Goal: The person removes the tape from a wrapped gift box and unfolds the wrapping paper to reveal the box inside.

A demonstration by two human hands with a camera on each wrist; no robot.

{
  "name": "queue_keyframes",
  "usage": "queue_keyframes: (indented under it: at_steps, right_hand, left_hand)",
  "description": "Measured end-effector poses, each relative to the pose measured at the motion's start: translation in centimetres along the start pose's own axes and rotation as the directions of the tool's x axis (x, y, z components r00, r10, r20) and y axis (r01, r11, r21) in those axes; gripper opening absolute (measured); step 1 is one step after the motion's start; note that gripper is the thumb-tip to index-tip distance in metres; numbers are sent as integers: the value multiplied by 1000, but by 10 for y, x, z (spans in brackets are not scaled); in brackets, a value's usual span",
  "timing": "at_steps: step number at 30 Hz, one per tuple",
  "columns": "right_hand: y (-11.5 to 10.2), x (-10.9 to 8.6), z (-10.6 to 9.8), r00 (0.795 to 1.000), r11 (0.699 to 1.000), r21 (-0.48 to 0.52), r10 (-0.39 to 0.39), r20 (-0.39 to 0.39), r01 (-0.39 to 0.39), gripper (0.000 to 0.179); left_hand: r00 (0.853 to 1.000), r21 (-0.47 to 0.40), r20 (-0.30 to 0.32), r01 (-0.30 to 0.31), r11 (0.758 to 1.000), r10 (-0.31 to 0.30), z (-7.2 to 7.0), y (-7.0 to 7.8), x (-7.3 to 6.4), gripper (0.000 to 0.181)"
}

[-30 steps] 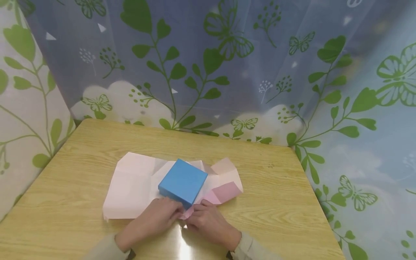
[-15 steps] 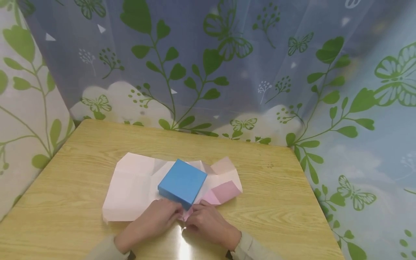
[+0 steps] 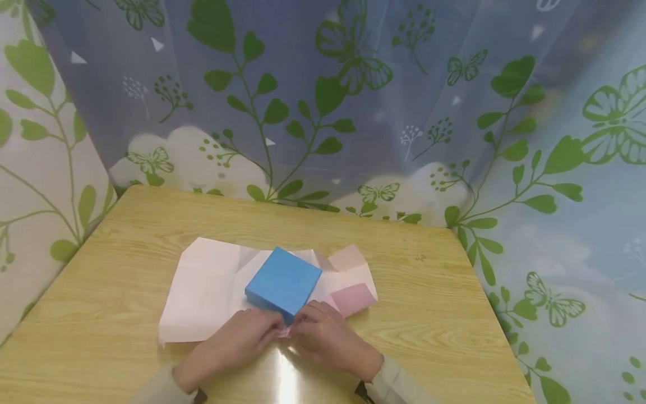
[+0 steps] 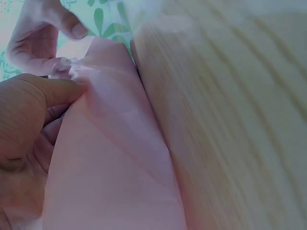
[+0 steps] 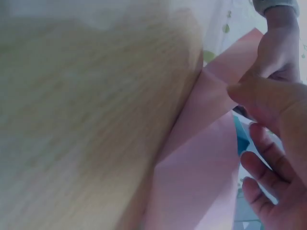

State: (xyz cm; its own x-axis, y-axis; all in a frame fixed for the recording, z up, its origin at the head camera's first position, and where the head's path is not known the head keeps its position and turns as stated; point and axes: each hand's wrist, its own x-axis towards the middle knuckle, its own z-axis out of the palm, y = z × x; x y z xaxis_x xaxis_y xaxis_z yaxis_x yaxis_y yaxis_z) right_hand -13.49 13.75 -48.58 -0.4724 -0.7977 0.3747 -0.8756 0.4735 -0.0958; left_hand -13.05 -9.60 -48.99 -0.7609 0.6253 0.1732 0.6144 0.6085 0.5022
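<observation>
A blue square box (image 3: 284,280) sits on the unfolded wrapping paper (image 3: 202,289), pale inside and pink outside. At the box's near corner, my left hand (image 3: 247,331) pinches the paper's near edge. In the left wrist view, its thumb (image 4: 67,90) presses the raised pink sheet (image 4: 115,143). My right hand (image 3: 328,336) is beside it at the same corner. In the right wrist view, its thumb (image 5: 249,93) touches the paper's edge, while the other visible fingers (image 5: 266,172) are loosely bent, apart from the thumb. Its index finger is hidden there.
The wood-grain table (image 3: 429,314) carries the paper and box. A creased pink flap (image 3: 353,298) lies folded over to the right. Behind the table hangs a curtain (image 3: 303,112) with leaves and butterflies; printed cloth (image 3: 555,252) also borders the sides.
My right hand has shifted slightly up toward the box's near corner, covering more of the pink strip there. My left hand and the box stay nearly in place.
</observation>
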Motion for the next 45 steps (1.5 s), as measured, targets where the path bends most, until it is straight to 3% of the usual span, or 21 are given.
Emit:
queue_keyframes:
  at_steps: [4,7,11,15,20,27,32,38,45]
  right_hand:
    - [3,1,-1,995,999,3,-43,-86,43,17]
    - [3,2,-1,994,999,-8,-45,-104,45,17]
    - [0,3,0,1000,1000,6,12,-21,-12,19]
    - [-3,4,2,992,994,21,101,73,-103,19]
    - [-5,8,5,989,991,-16,137,64,-136,23]
    - [-7,13,8,998,993,-106,47,-44,-52,7]
    - [-8,10,8,992,989,-148,-39,-117,22,11]
    - [-8,8,7,987,983,-159,-109,-121,89,14]
    - [-4,8,5,985,982,-170,-108,-133,84,13]
  left_hand:
    - [1000,-13,-3,-26,1000,26,-1,-1,-1,9]
    - [1000,-29,5,-26,999,27,0,-2,-1,10]
    - [1000,-31,-6,-25,999,25,1,-3,-2,9]
    - [999,10,-23,-32,999,32,2,-3,-2,9]
    - [1000,17,-8,-5,1000,5,1,-3,2,8]
    - [1000,14,-4,31,999,-31,-3,-1,4,8]
    - [998,55,-38,55,997,-53,-4,1,5,9]
    - [998,42,-33,62,997,-61,-5,2,7,11]
    - [995,0,-17,102,995,-102,-8,3,12,12]
